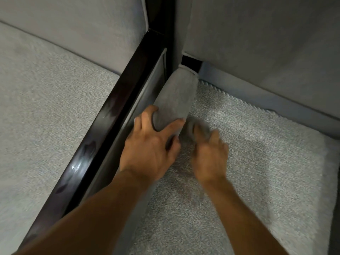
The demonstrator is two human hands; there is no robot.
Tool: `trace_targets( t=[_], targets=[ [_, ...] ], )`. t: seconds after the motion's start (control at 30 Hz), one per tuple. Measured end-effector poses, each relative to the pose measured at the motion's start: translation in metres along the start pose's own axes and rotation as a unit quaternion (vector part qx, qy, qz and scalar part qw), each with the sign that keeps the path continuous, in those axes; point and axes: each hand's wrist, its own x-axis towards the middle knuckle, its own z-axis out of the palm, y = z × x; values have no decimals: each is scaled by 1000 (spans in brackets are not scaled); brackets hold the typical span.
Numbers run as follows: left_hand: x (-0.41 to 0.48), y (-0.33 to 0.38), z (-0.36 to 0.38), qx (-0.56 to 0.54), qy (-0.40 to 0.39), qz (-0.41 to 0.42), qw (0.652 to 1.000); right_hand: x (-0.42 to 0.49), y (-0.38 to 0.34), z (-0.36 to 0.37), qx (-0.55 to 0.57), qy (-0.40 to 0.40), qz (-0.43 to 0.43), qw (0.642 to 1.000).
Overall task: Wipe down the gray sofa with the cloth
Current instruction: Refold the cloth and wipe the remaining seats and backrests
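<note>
1. Head view: the left hand (149, 148) grips the near end of the gray side cushion (174, 96), fingers on one side and thumb on the other, next to the dark wooden frame (110, 116)
2. The right hand (211, 155) is blurred; its fingers curl on the bunched cloth (196, 128)
3. The cloth presses on the seat of the sofa (257, 153), at the foot of the side cushion, just beside the left thumb

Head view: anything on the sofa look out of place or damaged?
The gray side cushion, gripped by the left hand, sits tilted away from the dark wooden arm, with a dark gap at the back corner. The right hand and cloth are blurred. No spill or tear shows.
</note>
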Motion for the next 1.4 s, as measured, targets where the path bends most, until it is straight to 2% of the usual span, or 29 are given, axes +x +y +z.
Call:
trace_targets(
  t=[0.07,0.17,0.33,0.4,0.5,0.57,0.73,0.8,0.83,0.9,0.97,1.13,1.2,1.3,1.37,1.4],
  targets=[
    [0,-1,0,2,3,3,1000,52,-1,1,0,23,32,999],
    [0,-1,0,0,6,5,1000,64,-9,19,-57,-66,37,995],
    [0,-2,0,8,3,6,1000,-33,-7,22,-34,-134,-72,988],
    [-1,-1,1,9,4,5,1000,-25,3,17,-41,-119,-95,987],
    [-1,-2,2,13,9,10,1000,6,-1,21,-41,-85,-20,995],
    [-2,-3,4,13,16,16,1000,-1,-14,30,-33,-102,-5,994],
    [-4,-3,5,13,24,18,999,-114,-37,41,-7,-171,-124,977],
    [-4,-3,3,-1,26,13,1000,-124,-37,36,-19,-181,-157,971],
    [-6,-3,2,-7,26,12,1000,-118,-36,32,-43,-179,-149,972],
    [-9,-5,2,-21,20,15,999,-99,-38,24,-73,-168,-75,980],
    [-10,-7,2,-26,18,15,999,-104,-42,23,-47,-174,-20,983],
    [-26,-4,1,23,-2,0,1000,-227,-53,26,51,-213,-120,968],
    [-48,-2,-2,35,-3,-3,999,-238,-51,22,49,-207,-141,967],
    [-94,-5,-4,51,-5,-9,999,-207,-48,13,16,-155,-86,984],
    [-124,-10,-6,63,-7,-4,998,-201,-45,11,16,-165,-40,985],
    [-135,-14,-6,67,-12,-5,998,-211,-45,13,24,-184,-46,981]
  ],
)
